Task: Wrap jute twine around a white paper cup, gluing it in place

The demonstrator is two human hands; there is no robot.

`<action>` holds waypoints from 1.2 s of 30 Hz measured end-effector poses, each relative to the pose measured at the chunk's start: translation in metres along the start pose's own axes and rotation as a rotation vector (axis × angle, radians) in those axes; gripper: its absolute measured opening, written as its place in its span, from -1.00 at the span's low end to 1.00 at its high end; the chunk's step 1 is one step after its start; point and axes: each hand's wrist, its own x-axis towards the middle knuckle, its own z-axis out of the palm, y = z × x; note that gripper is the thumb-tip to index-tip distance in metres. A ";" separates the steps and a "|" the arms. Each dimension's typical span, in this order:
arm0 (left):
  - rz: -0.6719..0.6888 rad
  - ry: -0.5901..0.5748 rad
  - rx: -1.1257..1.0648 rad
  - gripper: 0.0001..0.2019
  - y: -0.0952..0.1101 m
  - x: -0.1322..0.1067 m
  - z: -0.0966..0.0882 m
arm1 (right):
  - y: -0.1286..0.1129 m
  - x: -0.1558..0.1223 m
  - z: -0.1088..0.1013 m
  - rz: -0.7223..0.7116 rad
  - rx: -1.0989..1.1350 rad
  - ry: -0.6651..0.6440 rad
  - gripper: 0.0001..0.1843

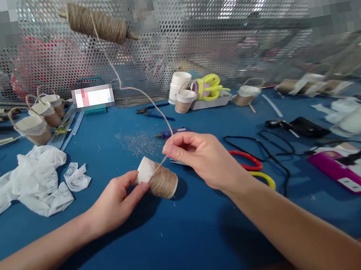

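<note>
My left hand (121, 196) grips a small paper cup (163, 182) by its white, unwrapped end, tilted above the blue table. Brown twine is wound round the rest of the cup. Between thumb and forefinger, my right hand (194, 156) pinches the twine (145, 95) just above the cup. From there the strand runs up to a large twine spool (96, 23) hung on a stick at the mesh wall. Behind my right hand lies a blue glue gun (171, 133), partly hidden, and scissors with red and yellow handles (247, 160) show beside my wrist.
White lace fabric (39, 178) lies at left, below several twine-wrapped baskets with handles (35, 128). Pliers (155, 110), stacked white cups (178, 81) and a yellow coil (210, 87) are at the back. Black cables (274, 149) and a purple box (344, 171) occupy the right.
</note>
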 end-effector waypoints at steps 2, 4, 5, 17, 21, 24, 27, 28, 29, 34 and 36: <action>0.017 -0.013 0.014 -0.73 0.000 -0.001 0.001 | 0.000 -0.005 0.002 -0.016 -0.044 0.057 -0.80; 0.070 -0.015 0.044 -0.75 0.001 -0.002 0.003 | 0.002 -0.007 0.004 -0.015 -0.072 0.090 -0.82; 0.107 -0.015 0.055 -0.77 0.001 -0.002 0.003 | 0.003 -0.007 0.005 -0.008 -0.080 0.096 -0.82; 0.270 -0.065 0.031 -0.86 0.003 -0.003 0.003 | 0.009 -0.008 0.006 0.045 -0.101 0.048 -0.77; 0.278 -0.074 0.032 -0.85 0.002 -0.004 0.002 | 0.010 -0.008 0.007 0.058 -0.090 0.029 -0.77; 0.291 -0.074 0.046 -0.87 0.000 -0.005 0.002 | 0.011 -0.009 0.008 0.071 -0.072 0.017 -0.78; 0.324 -0.077 0.054 -0.88 -0.001 -0.005 0.002 | 0.012 -0.009 0.009 0.072 -0.051 0.006 -0.78; 0.338 -0.077 0.057 -0.87 -0.001 -0.006 0.002 | 0.012 -0.010 0.009 0.073 -0.049 0.005 -0.78; 0.349 -0.075 0.061 -0.87 0.000 -0.006 0.002 | 0.013 -0.010 0.009 0.075 -0.050 0.004 -0.78; 0.391 -0.058 0.072 -0.85 0.000 -0.007 0.002 | 0.013 -0.011 0.010 0.102 -0.066 -0.022 -0.76; 0.414 -0.047 0.078 -0.85 -0.001 -0.008 0.002 | 0.012 -0.012 0.011 0.104 -0.083 -0.055 -0.76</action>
